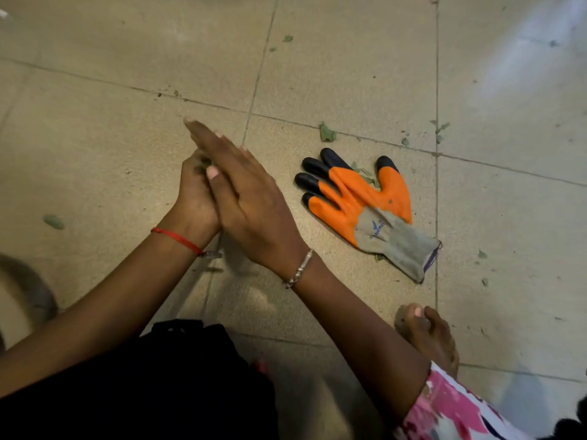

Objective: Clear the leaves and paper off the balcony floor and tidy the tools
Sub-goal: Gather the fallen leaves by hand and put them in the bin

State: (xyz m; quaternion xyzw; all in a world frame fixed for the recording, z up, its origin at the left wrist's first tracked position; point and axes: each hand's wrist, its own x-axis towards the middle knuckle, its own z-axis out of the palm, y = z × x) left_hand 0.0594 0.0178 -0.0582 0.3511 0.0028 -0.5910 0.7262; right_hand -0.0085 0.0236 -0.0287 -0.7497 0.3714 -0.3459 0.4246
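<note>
At far left a single green leaf (53, 221) lies loose on the tiled floor (95, 128), well apart from the hands and easily overlooked. Next, the left hand (193, 192), with a red thread at its wrist, is pressed palm to palm against the right hand (244, 192), which lies flat across it with fingers extended; green fragments show between the palms near the left fingertips, though how much is trapped there cannot be told. Risk: if the palms part or rub over bare floor, those crumbs will likely fall back onto the tiles and scatter finer than before. Right of the hands, an orange and grey work glove (365, 201) lies flat on the floor with leaf scraps on and beside it; lifting it carelessly would shed them. Beyond it, a larger leaf (327, 133) and small bits (440, 130) sit along the tile joints, where fragments may lodge. A bare foot (425, 335) near the lower right could tread debris flat.
</note>
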